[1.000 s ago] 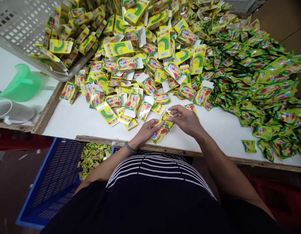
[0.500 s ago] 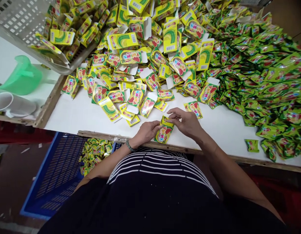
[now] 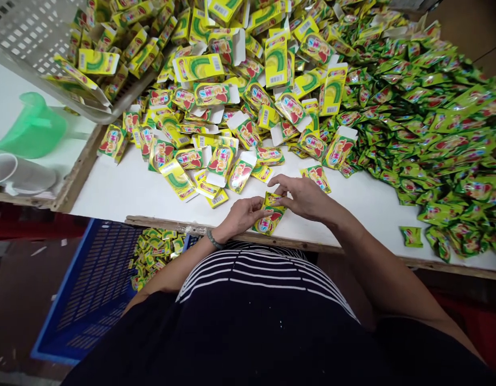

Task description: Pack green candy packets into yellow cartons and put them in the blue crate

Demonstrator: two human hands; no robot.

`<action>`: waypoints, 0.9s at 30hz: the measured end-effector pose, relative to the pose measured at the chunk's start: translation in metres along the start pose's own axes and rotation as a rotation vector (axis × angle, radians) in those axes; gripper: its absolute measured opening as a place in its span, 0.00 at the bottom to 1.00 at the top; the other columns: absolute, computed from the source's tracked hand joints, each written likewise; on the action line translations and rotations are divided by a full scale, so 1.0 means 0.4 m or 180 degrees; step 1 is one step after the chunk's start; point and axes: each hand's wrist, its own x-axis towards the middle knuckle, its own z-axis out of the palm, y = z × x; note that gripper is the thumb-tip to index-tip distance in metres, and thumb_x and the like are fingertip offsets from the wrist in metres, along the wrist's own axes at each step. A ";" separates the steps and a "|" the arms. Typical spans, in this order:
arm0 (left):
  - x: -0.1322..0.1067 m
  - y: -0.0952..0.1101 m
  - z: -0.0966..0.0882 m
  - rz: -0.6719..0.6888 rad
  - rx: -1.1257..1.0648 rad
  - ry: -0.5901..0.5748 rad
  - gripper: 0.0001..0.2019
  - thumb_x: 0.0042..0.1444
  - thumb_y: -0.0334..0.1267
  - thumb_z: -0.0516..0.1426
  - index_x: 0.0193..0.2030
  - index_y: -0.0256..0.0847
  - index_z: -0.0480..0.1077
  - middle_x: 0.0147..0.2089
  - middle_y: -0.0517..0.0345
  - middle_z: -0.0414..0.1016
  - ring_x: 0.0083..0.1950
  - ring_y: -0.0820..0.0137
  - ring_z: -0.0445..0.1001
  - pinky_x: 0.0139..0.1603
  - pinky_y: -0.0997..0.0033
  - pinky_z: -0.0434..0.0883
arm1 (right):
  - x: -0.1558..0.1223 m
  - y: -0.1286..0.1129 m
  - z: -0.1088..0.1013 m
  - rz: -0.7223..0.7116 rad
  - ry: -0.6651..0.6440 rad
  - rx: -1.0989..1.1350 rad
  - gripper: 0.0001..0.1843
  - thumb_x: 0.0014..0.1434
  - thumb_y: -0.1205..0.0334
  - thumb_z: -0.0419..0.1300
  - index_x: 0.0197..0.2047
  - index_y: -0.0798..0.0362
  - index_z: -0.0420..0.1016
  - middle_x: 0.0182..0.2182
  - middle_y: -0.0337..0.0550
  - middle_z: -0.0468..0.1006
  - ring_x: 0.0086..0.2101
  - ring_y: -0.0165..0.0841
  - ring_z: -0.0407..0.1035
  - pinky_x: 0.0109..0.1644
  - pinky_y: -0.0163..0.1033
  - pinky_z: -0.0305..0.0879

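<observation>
At the table's front edge, my left hand [image 3: 243, 217] grips a small yellow-green printed box [image 3: 271, 221] by its left side. My right hand [image 3: 302, 197] is at the top end of the same box, thumb and fingers closed on its upper flap; the fingertips partly hide that end. Behind my hands lies a heap of similar boxes [image 3: 219, 95], many with white end flaps standing open. One flat-lying box [image 3: 317, 178] rests just beyond my right hand.
A large pile of green wrapped packets [image 3: 444, 123] covers the right side, with one single packet [image 3: 411, 236] near the edge. At the left are a grey basket [image 3: 39, 69] of boxes, a green scoop [image 3: 37, 128] and a white cup [image 3: 21, 174]. A blue crate [image 3: 77, 292] stands below.
My right fingers have shifted slightly at the box's top flap, and my left thumb has moved further across the box front. The whole view has drifted slightly.
</observation>
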 end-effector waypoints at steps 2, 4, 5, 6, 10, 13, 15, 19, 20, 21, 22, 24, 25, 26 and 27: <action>0.005 0.001 -0.002 0.0077 -0.0039 -0.0097 0.17 0.56 0.52 0.58 0.31 0.38 0.69 0.24 0.64 0.62 0.28 0.75 0.58 0.28 0.74 0.55 | 0.001 0.004 0.000 -0.0053 0.0063 -0.0088 0.17 0.51 0.68 0.64 0.45 0.47 0.70 0.31 0.38 0.82 0.34 0.38 0.74 0.38 0.40 0.61; 0.008 0.004 -0.004 0.0090 -0.0057 -0.0161 0.17 0.56 0.52 0.58 0.30 0.38 0.68 0.24 0.65 0.60 0.27 0.75 0.56 0.28 0.74 0.53 | 0.001 0.011 0.001 -0.0101 0.0144 -0.0057 0.17 0.51 0.68 0.64 0.45 0.47 0.70 0.31 0.38 0.82 0.37 0.40 0.74 0.41 0.41 0.62; 0.008 0.007 -0.005 0.0077 -0.0080 -0.0184 0.17 0.56 0.52 0.58 0.30 0.38 0.68 0.24 0.65 0.59 0.27 0.75 0.56 0.28 0.73 0.53 | -0.001 0.015 0.003 -0.0122 0.0170 -0.0013 0.16 0.52 0.68 0.64 0.45 0.47 0.70 0.31 0.38 0.82 0.38 0.40 0.74 0.43 0.42 0.62; 0.007 0.009 -0.006 0.0061 -0.0115 -0.0207 0.17 0.56 0.52 0.58 0.30 0.38 0.67 0.25 0.65 0.59 0.28 0.75 0.56 0.29 0.73 0.53 | -0.003 0.019 0.005 -0.0138 0.0187 0.0023 0.16 0.53 0.68 0.64 0.45 0.47 0.70 0.32 0.39 0.82 0.39 0.41 0.73 0.44 0.43 0.62; 0.006 0.009 -0.006 0.0044 -0.0267 -0.0262 0.18 0.55 0.53 0.59 0.29 0.38 0.66 0.24 0.65 0.56 0.28 0.75 0.54 0.29 0.73 0.52 | -0.018 0.024 0.015 -0.0199 0.0128 -0.0108 0.15 0.55 0.68 0.62 0.46 0.48 0.71 0.32 0.41 0.82 0.41 0.43 0.72 0.47 0.46 0.60; 0.008 -0.002 -0.003 -0.0003 -0.0381 -0.0197 0.20 0.53 0.55 0.59 0.27 0.38 0.63 0.24 0.66 0.54 0.27 0.75 0.53 0.28 0.73 0.51 | -0.031 0.016 0.018 -0.0301 -0.0024 -0.0299 0.17 0.56 0.71 0.57 0.49 0.49 0.71 0.35 0.44 0.81 0.43 0.43 0.70 0.47 0.46 0.58; 0.009 -0.008 0.000 -0.0039 -0.0424 -0.0161 0.20 0.53 0.55 0.59 0.28 0.38 0.64 0.24 0.66 0.56 0.27 0.75 0.54 0.27 0.73 0.50 | -0.039 0.007 0.019 -0.0321 0.0009 -0.0401 0.21 0.59 0.70 0.55 0.56 0.49 0.68 0.36 0.46 0.81 0.44 0.44 0.69 0.47 0.47 0.57; 0.002 -0.008 -0.002 -0.0060 -0.0256 -0.0078 0.20 0.53 0.55 0.59 0.28 0.39 0.63 0.23 0.66 0.57 0.26 0.76 0.53 0.28 0.73 0.49 | -0.051 -0.014 0.046 -0.0243 0.0318 -0.0810 0.25 0.63 0.66 0.53 0.63 0.53 0.61 0.39 0.49 0.81 0.47 0.45 0.67 0.50 0.50 0.53; -0.001 -0.006 -0.004 -0.0090 -0.0208 -0.0041 0.20 0.53 0.55 0.59 0.27 0.39 0.61 0.22 0.66 0.55 0.26 0.76 0.52 0.27 0.73 0.49 | -0.053 -0.019 0.061 -0.0250 0.0331 -0.0925 0.24 0.63 0.66 0.52 0.63 0.55 0.61 0.40 0.50 0.81 0.48 0.45 0.67 0.51 0.50 0.51; -0.003 -0.005 -0.005 -0.0128 -0.0177 -0.0005 0.20 0.54 0.54 0.58 0.26 0.39 0.60 0.22 0.67 0.54 0.26 0.76 0.51 0.27 0.73 0.48 | -0.055 -0.023 0.076 -0.0263 0.0318 -0.1020 0.23 0.64 0.67 0.51 0.62 0.56 0.61 0.41 0.51 0.80 0.49 0.45 0.66 0.52 0.51 0.50; -0.005 -0.005 -0.006 -0.0164 -0.0168 0.0018 0.20 0.54 0.54 0.58 0.25 0.40 0.58 0.21 0.67 0.53 0.25 0.76 0.51 0.27 0.73 0.48 | -0.056 -0.025 0.092 -0.0274 0.0300 -0.1082 0.23 0.64 0.68 0.50 0.62 0.56 0.61 0.41 0.51 0.80 0.50 0.44 0.66 0.54 0.51 0.49; -0.008 -0.005 -0.006 -0.0204 -0.0210 0.0031 0.20 0.54 0.53 0.58 0.26 0.40 0.57 0.21 0.67 0.53 0.25 0.76 0.51 0.27 0.74 0.48 | -0.057 -0.027 0.116 -0.0291 0.0313 -0.1112 0.23 0.64 0.69 0.48 0.62 0.56 0.60 0.40 0.50 0.80 0.53 0.43 0.65 0.57 0.52 0.47; -0.009 -0.006 -0.005 -0.0203 -0.0250 0.0033 0.20 0.54 0.53 0.58 0.26 0.40 0.58 0.22 0.67 0.53 0.25 0.76 0.51 0.27 0.74 0.49 | -0.058 -0.025 0.123 -0.0301 0.0347 -0.1081 0.22 0.64 0.69 0.48 0.62 0.56 0.60 0.38 0.48 0.80 0.53 0.43 0.64 0.58 0.53 0.46; -0.010 -0.008 -0.004 -0.0193 -0.0302 0.0036 0.20 0.54 0.53 0.58 0.26 0.40 0.58 0.22 0.67 0.53 0.25 0.76 0.52 0.27 0.74 0.50 | -0.060 -0.021 0.126 -0.0307 0.0404 -0.1023 0.22 0.65 0.68 0.49 0.62 0.55 0.60 0.36 0.47 0.80 0.52 0.43 0.64 0.58 0.53 0.46; -0.012 -0.010 -0.002 -0.0177 -0.0374 0.0032 0.20 0.54 0.53 0.59 0.26 0.40 0.58 0.22 0.67 0.54 0.25 0.77 0.52 0.27 0.74 0.50 | -0.062 -0.015 0.125 -0.0298 0.0497 -0.0946 0.22 0.65 0.66 0.50 0.61 0.54 0.61 0.35 0.46 0.79 0.52 0.44 0.65 0.58 0.53 0.47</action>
